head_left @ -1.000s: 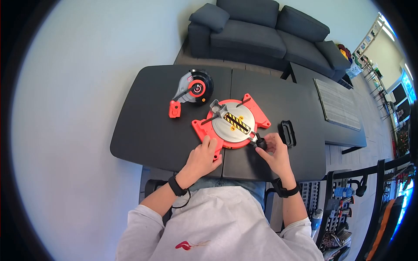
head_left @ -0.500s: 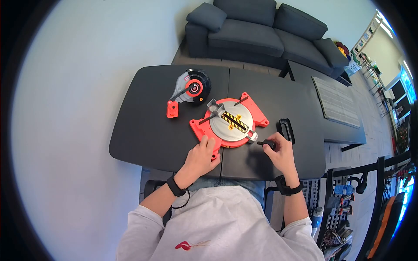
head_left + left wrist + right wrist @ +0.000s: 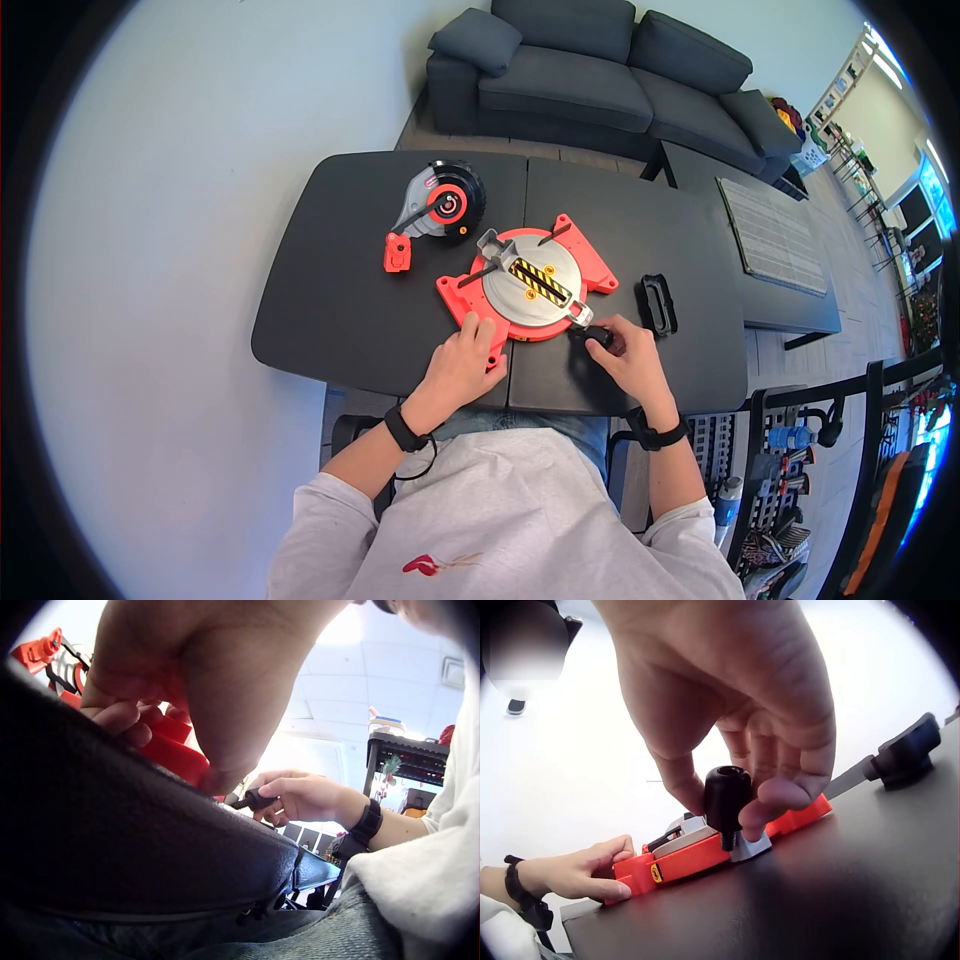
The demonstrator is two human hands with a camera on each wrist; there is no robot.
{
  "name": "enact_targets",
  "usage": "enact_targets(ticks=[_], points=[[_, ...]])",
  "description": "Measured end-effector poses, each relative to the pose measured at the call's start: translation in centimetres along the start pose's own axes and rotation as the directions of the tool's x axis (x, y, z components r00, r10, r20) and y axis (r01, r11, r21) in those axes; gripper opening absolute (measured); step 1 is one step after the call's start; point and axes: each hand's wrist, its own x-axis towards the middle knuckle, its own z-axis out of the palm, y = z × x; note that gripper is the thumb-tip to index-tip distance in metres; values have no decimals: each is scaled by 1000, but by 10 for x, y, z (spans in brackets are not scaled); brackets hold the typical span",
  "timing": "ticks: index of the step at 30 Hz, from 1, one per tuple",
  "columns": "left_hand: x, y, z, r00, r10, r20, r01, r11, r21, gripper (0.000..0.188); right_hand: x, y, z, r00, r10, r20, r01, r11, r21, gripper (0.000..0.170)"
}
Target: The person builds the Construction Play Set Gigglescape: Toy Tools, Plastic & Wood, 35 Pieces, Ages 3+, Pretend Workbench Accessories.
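My left hand (image 3: 462, 358) grips the near left leg of a red toy miter saw base (image 3: 600, 272), fingers over it and thumb on the near side. The base carries a round silver turntable (image 3: 510, 295) with a yellow-and-black striped slot. My right hand (image 3: 634, 362) pinches a black knob (image 3: 727, 799) between thumb and fingers. Its threaded stem (image 3: 241, 803) shows in the left wrist view. In the head view the knob is right beside the silver tab (image 3: 581, 315) at the turntable's front, and the right fingers hide part of it.
A toy saw head (image 3: 445, 205) with a black blade guard lies on the back left of the black table (image 3: 320, 300). Right of my right hand lies a black handle-shaped part (image 3: 659, 305). A second table with a grey mat (image 3: 775, 240) stands farther right.
My right hand first had the knob at the tab, drew it away to the right with its stem showing, then brought it back beside the tab. The left hand keeps its hold.
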Motion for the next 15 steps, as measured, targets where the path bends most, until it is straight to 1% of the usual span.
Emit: enact_targets(ticks=[4, 10, 15], points=[[0, 0, 0, 1000, -2, 1, 2, 1000, -1, 50, 0, 1, 2, 1000, -17, -6, 17, 1000, 23, 32], [0, 0, 1, 1000, -9, 11, 9, 1000, -1, 50, 2, -1, 0, 996, -63, -67, 61, 998, -28, 30], [0, -1, 2, 1000, 5, -8, -5, 1000, -3, 51, 2, 4, 3, 993, -75, -88, 77, 997, 20, 30]])
